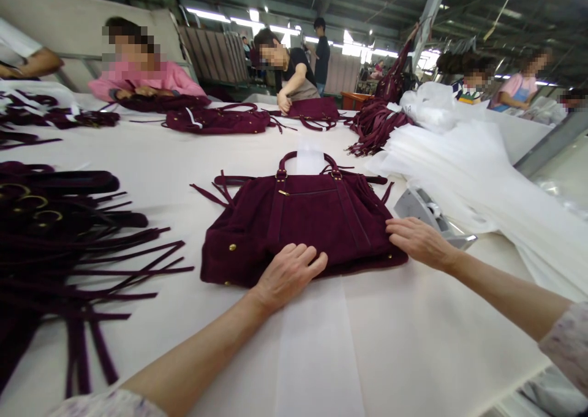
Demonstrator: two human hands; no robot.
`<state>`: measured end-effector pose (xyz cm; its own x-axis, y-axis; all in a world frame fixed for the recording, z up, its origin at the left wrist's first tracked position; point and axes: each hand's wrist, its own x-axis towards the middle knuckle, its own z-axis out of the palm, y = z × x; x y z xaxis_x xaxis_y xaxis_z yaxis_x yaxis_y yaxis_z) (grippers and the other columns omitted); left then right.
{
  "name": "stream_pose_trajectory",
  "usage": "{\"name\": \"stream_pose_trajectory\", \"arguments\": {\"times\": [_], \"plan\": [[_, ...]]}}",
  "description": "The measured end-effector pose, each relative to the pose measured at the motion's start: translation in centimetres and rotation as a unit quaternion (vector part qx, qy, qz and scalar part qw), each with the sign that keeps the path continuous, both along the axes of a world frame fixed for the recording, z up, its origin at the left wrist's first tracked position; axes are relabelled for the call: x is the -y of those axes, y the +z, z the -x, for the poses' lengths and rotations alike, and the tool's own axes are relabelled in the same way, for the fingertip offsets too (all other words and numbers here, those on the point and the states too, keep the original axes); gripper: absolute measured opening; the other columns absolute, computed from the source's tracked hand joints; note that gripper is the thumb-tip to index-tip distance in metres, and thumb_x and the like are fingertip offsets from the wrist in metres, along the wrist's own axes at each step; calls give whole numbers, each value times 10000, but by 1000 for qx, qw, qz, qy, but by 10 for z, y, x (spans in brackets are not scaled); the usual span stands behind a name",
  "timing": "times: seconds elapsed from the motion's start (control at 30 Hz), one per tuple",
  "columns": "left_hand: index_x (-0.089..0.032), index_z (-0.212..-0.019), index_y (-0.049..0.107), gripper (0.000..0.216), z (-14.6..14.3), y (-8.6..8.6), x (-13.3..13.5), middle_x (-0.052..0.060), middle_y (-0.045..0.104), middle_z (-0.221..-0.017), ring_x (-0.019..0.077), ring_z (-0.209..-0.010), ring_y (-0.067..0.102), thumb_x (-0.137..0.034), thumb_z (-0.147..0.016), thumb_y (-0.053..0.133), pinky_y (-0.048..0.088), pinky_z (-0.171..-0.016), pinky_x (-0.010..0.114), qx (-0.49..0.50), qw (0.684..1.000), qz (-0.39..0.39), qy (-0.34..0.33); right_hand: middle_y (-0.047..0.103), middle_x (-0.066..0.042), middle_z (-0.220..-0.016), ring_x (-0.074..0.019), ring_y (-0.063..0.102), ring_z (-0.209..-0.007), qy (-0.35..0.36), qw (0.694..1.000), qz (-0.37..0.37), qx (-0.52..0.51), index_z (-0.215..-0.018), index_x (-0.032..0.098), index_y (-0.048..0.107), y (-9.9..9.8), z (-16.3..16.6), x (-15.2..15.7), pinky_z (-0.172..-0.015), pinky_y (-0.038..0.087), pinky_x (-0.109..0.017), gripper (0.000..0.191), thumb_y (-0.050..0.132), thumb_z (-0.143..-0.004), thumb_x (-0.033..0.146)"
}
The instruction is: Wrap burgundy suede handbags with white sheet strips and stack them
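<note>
A burgundy handbag (312, 221) lies on the white table, its two-strap handle (290, 155) pointing away from me and a short zip across its front. My left hand (290, 273) is at the bag's lower edge with the fingers curled onto the fabric. At the bag's right end, my right hand (418, 240) holds the side edge between its fingers; its thumb is hidden. Thin tassel cords (212, 195) stick out at both ends of the bag. Beneath it runs a strip of thin white paper (319, 349) towards me.
Burgundy straps with gold rings (55, 233) are heaped at left. A grey metal tape dispenser-like object (425, 212) stands right of the bag, beside white sheets (459, 160). Across the table, people handle more burgundy bags (218, 120) near a strap bundle (379, 126).
</note>
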<state>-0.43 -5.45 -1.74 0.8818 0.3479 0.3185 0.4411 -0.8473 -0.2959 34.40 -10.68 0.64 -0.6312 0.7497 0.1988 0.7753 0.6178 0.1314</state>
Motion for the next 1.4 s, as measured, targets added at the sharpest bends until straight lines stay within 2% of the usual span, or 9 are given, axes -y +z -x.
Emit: {"name": "stream_pose_trajectory", "arguments": {"times": [0.1, 0.27, 0.53, 0.77, 0.9, 1.03, 1.17, 1.27, 1.4], "plan": [[-234, -1189, 525, 282, 1, 2, 0, 39, 538, -847, 176, -764, 475, -145, -930, 458, 333, -678, 337, -6, 1000, 2, -4, 640, -103, -1093, -216, 506, -1194, 59, 998, -15, 28, -1002, 165, 648, -7, -2, 10, -1003, 447, -390, 249, 421, -940, 82], [-201, -1141, 551, 231, 1, 0, -2, 41, 544, -846, 170, -776, 488, -150, -935, 460, 346, -686, 338, -14, 1000, 2, -17, 632, -112, -1176, -230, 508, -1201, 42, 999, -24, 5, -1175, 142, 622, -27, -8, 29, -1031, 463, -407, 317, 433, -930, 76], [-139, -1231, 515, 302, 6, -1, 5, 56, 554, -878, 179, -792, 490, -141, -945, 419, 361, -704, 343, -28, 999, 19, -15, 390, -131, -1465, -243, 227, -1412, -22, 1000, -9, 12, -1458, 102, 322, -48, -11, 57, -1110, 385, -451, 677, 294, -806, -78], [-88, -1081, 590, 261, 10, -2, 36, 101, 583, -945, 204, -797, 504, -59, -867, 444, 386, -730, 358, -74, 996, 44, 36, 284, -141, -1517, -257, 124, -1428, -53, 998, 6, 16, -1462, 79, 299, -56, -2, 67, -1122, 353, -453, 790, 301, -698, -121], [-110, -1136, 575, 278, -10, 7, 36, 74, 581, -807, 199, -716, 525, -114, -885, 455, 351, -622, 338, -72, 991, 75, 87, 268, -125, -1527, -250, 115, -1430, -48, 998, 11, 26, -1453, 88, 323, -57, -5, 67, -1132, 341, -427, 808, 323, -674, -127], [-207, -1452, 269, 572, -35, 12, 33, 7, 552, -681, 163, -610, 509, -110, -911, 428, 323, -589, 302, -92, 988, 75, 102, 264, -106, -1533, -245, 97, -1434, -52, 998, 17, 33, -1452, 103, 329, -59, -7, 66, -1134, 336, -426, 831, 320, -656, -136], [-153, -1137, 577, 298, -51, 13, 29, 63, 562, -803, 193, -768, 531, -80, -876, 453, 368, -623, 309, -86, 991, 90, 49, 235, -100, -1544, -244, 98, -1436, -55, 998, 31, 21, -1457, 107, 323, -62, -8, 65, -1137, 332, -429, 810, 312, -683, -129], [-167, -866, 596, 142, -61, 17, 22, 65, 543, -908, 190, -840, 527, -126, -888, 462, 400, -611, 279, -47, 986, 158, 1, 238, -80, -1544, -236, 118, -1433, -53, 998, 39, -8, -1466, 137, 317, -62, -9, 63, -1143, 322, -430, 809, 311, -700, -119], [-229, -1186, 513, 269, -78, 15, 15, 48, 503, -1038, 151, -803, 551, -336, -958, 418, 460, -629, 252, 47, 975, 217, 31, 263, -45, -1537, -218, 145, -1428, -58, 996, 55, -45, -1493, 195, 259, -60, -9, 63, -1149, 310, -437, 863, 295, -690, -119]]}}
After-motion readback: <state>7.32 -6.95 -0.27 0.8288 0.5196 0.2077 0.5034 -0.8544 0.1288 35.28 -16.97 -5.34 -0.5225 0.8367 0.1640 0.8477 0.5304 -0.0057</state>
